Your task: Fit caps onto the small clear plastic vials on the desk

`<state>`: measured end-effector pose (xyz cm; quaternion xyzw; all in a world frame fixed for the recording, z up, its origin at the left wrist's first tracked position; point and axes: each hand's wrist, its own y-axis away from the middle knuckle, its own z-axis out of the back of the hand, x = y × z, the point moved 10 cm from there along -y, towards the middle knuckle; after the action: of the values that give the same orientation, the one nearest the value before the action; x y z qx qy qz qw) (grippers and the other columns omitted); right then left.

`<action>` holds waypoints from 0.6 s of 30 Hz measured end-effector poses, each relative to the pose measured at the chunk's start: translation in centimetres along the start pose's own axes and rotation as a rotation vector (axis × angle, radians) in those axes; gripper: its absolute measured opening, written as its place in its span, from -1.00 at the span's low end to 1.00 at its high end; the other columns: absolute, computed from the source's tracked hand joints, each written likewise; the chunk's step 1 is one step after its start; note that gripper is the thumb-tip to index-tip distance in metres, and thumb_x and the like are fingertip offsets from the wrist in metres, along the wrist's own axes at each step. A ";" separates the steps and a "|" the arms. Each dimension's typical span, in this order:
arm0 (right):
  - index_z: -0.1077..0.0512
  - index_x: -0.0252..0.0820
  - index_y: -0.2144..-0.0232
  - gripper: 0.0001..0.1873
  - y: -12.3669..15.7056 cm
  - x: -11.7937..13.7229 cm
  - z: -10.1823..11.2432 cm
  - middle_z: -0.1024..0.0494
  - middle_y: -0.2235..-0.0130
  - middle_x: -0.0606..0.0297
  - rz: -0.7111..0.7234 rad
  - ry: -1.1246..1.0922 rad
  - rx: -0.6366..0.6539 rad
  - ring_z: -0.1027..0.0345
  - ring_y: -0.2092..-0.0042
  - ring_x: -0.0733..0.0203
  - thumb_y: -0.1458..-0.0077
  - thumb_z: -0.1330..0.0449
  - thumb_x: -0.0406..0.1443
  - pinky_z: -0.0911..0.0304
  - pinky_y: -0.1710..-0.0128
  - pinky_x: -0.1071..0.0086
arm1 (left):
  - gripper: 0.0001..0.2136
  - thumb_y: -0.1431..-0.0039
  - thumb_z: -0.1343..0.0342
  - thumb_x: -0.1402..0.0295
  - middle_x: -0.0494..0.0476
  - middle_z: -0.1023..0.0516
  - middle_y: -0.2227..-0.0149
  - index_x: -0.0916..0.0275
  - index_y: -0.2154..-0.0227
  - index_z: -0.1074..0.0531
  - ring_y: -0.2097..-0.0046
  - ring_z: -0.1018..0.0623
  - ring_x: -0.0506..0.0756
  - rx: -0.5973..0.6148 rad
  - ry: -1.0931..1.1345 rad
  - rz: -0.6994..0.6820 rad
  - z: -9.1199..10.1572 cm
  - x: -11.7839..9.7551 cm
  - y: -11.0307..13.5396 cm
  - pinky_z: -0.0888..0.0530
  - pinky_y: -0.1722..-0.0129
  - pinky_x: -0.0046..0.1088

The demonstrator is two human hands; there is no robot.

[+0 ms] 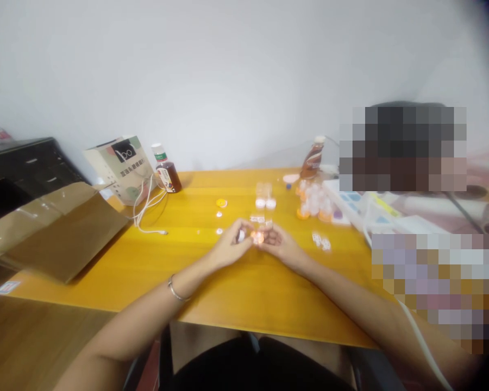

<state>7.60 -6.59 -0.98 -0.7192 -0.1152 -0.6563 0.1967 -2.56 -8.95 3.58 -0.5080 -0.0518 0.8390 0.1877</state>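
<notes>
Over the middle of the table, my left hand (231, 243) and my right hand (283, 247) meet with fingers closed around a small orange-and-white piece (257, 237), too blurred to name. A small white round thing (240, 235) shows inside the curl of my left hand. Just beyond my fingertips lies a strip of small printed white pieces (257, 219), with two clear containers on white lids (265, 203) standing farther back. To the left of my hands are a yellow disc (221, 203) and small white discs (219, 231). Small white flat pieces (321, 241) lie right of my right hand.
Clear containers with orange lids (313, 202) cluster at right before a tilted brown bottle (312, 158). A dark bottle (168, 172), white cable (143, 209), paper bag (126, 168) and cardboard box (61, 228) occupy the left. A person sits at right near a white tray (344, 198).
</notes>
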 end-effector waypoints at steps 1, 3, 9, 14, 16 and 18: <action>-0.26 -0.13 0.35 -0.61 0.0 0.0 0.1 -0.45 0.35 0.35 -0.006 0.005 -0.007 -0.37 0.31 0.28 0.27 -0.32 -0.25 -0.27 0.20 0.29 | -0.78 -0.03 0.09 0.41 -0.02 -0.29 0.45 0.24 0.23 -0.28 0.46 -0.25 -0.06 0.009 0.105 0.017 0.1 0.3 -0.2 -0.21 0.46 -0.59; -0.26 -0.12 0.34 -0.60 0.0 -0.1 0.3 -0.46 0.35 0.35 -0.014 0.018 -0.019 -0.36 0.31 0.29 0.28 -0.32 -0.26 -0.27 0.19 0.28 | -0.74 0.02 0.17 0.49 -0.02 -0.26 0.45 0.23 0.23 -0.27 0.47 -0.23 -0.06 0.025 0.290 0.054 0.2 1.3 -0.6 -0.21 0.48 -0.59; -0.27 -0.12 0.33 -0.61 0.0 0.0 0.3 -0.45 0.35 0.34 -0.005 0.043 -0.022 -0.36 0.30 0.28 0.26 -0.31 -0.24 -0.29 0.19 0.26 | -0.78 0.00 0.06 0.42 0.01 -0.31 0.42 0.25 0.24 -0.30 0.41 -0.30 -0.05 -0.022 0.366 0.094 1.2 2.7 -1.3 -0.25 0.40 -0.57; -0.27 -0.13 0.33 -0.60 0.0 -0.1 0.4 -0.45 0.36 0.35 -0.012 0.036 -0.024 -0.35 0.31 0.28 0.27 -0.32 -0.25 -0.29 0.20 0.28 | -0.72 -0.03 -0.06 0.28 0.14 -0.42 0.27 0.29 0.19 -0.36 0.29 -0.39 0.00 -0.009 0.359 0.012 1.6 1.2 -1.4 -0.31 0.27 -0.52; -0.27 -0.13 0.33 -0.60 0.0 -0.1 0.4 -0.44 0.36 0.35 -0.012 0.033 -0.021 -0.35 0.30 0.28 0.27 -0.32 -0.25 -0.28 0.19 0.28 | -0.68 -0.03 -0.07 0.28 0.17 -0.42 0.22 0.29 0.14 -0.36 0.25 -0.41 0.02 -0.014 0.374 0.009 1.7 1.0 -1.4 -0.33 0.24 -0.49; -0.27 -0.13 0.33 -0.60 0.0 0.0 0.4 -0.45 0.35 0.35 -0.007 0.028 -0.020 -0.35 0.29 0.27 0.27 -0.32 -0.25 -0.28 0.18 0.27 | -0.64 0.00 -0.10 0.31 0.17 -0.43 0.19 0.28 0.10 -0.34 0.21 -0.42 0.03 -0.015 0.372 0.014 1.6 1.0 -1.4 -0.34 0.21 -0.48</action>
<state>7.93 -6.44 -1.02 -0.7116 -0.1080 -0.6681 0.1888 -4.03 -7.14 3.92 -0.6560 -0.0187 0.7317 0.1843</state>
